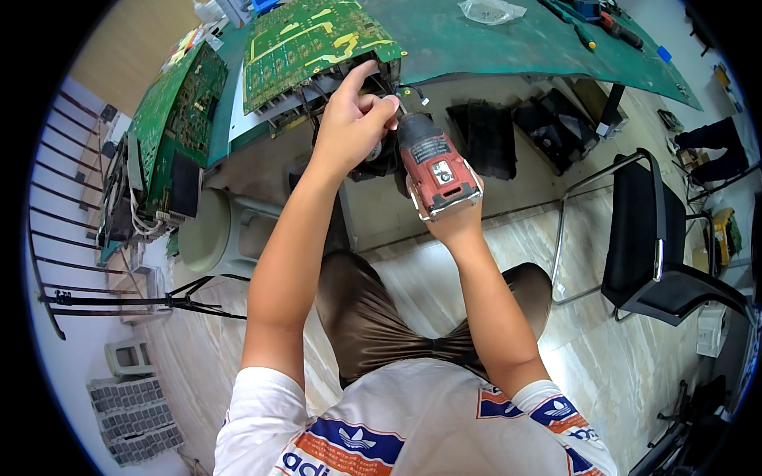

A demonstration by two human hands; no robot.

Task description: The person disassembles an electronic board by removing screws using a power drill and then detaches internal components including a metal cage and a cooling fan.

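Note:
My right hand (452,224) grips a red and black cordless power drill (438,170), mostly hidden under its body. The drill points away from me, up toward the near edge of a green circuit board (317,44) on the bench. My left hand (355,119) is just left of the drill's nose, index finger extended to the board's underside edge. Its thumb and other fingers are curled near the drill's tip; what they hold is hidden. Dark components and cables hang under the board, partly behind my left hand.
A green-matted bench (540,47) holds tools (619,30) and a clear bag (490,11). More boards (171,107) lean left, above a stool (202,238) and tripod (178,300). Black housings (484,143) lie below. A chair (643,238) and another person's leg (706,139) are right.

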